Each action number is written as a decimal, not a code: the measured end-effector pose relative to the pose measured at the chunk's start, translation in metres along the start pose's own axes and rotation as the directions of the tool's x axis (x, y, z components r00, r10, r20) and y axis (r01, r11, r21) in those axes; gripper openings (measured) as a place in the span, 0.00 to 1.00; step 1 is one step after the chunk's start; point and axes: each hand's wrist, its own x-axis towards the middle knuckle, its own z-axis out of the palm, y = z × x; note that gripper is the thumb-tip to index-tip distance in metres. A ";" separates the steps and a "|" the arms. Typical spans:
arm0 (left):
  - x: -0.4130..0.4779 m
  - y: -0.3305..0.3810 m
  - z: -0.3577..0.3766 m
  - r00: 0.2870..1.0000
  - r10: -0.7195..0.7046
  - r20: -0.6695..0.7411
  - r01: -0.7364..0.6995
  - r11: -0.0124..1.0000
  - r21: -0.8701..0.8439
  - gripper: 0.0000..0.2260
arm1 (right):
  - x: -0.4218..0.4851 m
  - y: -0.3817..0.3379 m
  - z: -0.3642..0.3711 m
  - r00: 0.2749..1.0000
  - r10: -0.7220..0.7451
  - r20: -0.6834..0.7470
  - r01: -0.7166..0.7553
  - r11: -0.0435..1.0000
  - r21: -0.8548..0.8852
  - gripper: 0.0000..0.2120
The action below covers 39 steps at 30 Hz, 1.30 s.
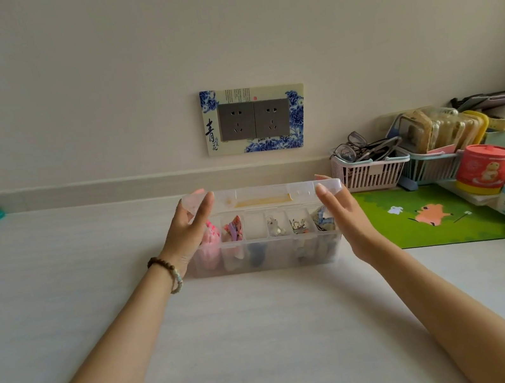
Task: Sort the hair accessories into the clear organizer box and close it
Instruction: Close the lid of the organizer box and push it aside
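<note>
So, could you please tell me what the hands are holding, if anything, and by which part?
The raised lid of the organizer box: the left hand pinches its left end, the right hand its right end.

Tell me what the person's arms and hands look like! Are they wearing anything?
The left arm and right arm are bare, with no sleeves showing. The left wrist wears two bracelets: a dark brown bead bracelet and a pale green bead bracelet. The right wrist wears nothing. The left hand and right hand have bare fingers, with no rings in sight.
</note>
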 end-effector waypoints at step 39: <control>-0.008 -0.014 -0.028 0.934 -0.326 0.145 0.263 0.904 0.337 0.34 | -0.038 0.002 0.005 0.946 0.255 -0.202 -0.260 0.966 0.000 0.17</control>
